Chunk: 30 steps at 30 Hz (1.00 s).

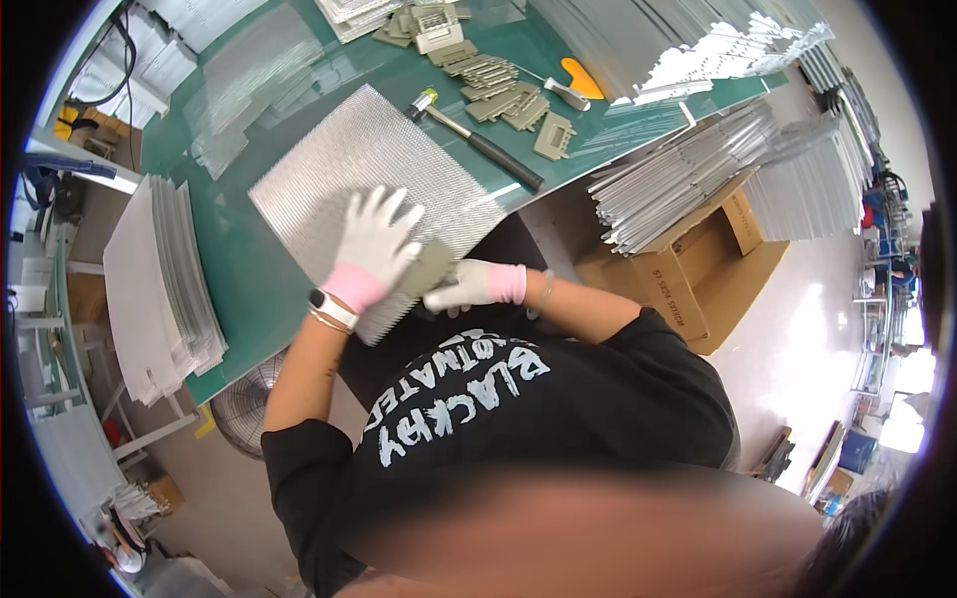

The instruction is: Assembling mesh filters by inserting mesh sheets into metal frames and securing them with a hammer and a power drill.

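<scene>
A silvery, finely ridged metal panel (339,159) lies at an angle on the green work table, its near corner reaching toward my body. My left hand (377,239), in a white glove with a pink cuff, rests on the panel with its fingers spread. My right hand (469,285), gloved the same way, is closed on a flat grey-green plastic piece (429,265) at the panel's near right edge. The left thumb lies close beside that piece; whether it touches, I cannot tell. Fingers under the piece are hidden.
On the green table (229,299) lie a hammer (483,149), a screwdriver (566,95), an orange scraper (581,80) and several grey-green plastic parts (513,100). Stacked panels (164,289) stand at the left. More panels (678,179) and an open cardboard box (698,284) are at the right.
</scene>
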Motion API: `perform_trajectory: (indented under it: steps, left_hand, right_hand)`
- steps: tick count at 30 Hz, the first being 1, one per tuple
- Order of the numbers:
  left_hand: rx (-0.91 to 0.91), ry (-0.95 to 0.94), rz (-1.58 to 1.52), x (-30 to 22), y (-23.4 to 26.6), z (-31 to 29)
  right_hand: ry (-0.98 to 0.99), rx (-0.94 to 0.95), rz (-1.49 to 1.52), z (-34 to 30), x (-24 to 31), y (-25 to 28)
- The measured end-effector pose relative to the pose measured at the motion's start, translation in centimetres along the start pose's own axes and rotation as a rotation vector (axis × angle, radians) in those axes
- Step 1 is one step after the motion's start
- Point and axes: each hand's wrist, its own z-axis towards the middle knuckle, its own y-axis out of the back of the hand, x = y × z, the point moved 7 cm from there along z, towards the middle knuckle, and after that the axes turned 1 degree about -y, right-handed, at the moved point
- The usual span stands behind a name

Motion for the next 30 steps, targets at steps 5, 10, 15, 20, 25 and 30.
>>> perform_trajectory:
  steps: [5, 10, 15, 20, 25, 30]
  left_hand:
    - [-0.225, 0.025, 0.202, -0.7, 5.1, -1.1]
    - [-0.229, -0.318, -0.486, -7.5, 1.6, -4.6]
    - [0.217, -0.051, -1.074, -8.9, -9.2, -5.4]
    - [0.009, 0.103, -1.242, -9.9, -11.7, -0.8]
    - [-0.140, 0.016, -1.405, -10.7, -8.3, -1.1]
    - [-0.378, -0.010, -1.415, -7.5, -2.5, -4.2]
  right_hand:
    - [-0.669, -0.454, -1.129, -7.3, -9.1, 15.8]
    - [-0.307, -1.035, -1.246, -17.7, -13.5, 24.6]
    - [-0.385, -0.568, -1.384, -16.1, -9.6, 21.1]
    - [0.095, -0.375, -1.274, -11.4, 3.0, 7.3]
    - [0.623, -0.688, -1.261, -7.8, 12.3, -1.8]
    - [1.088, -0.449, -0.776, -9.2, 13.3, -4.0]
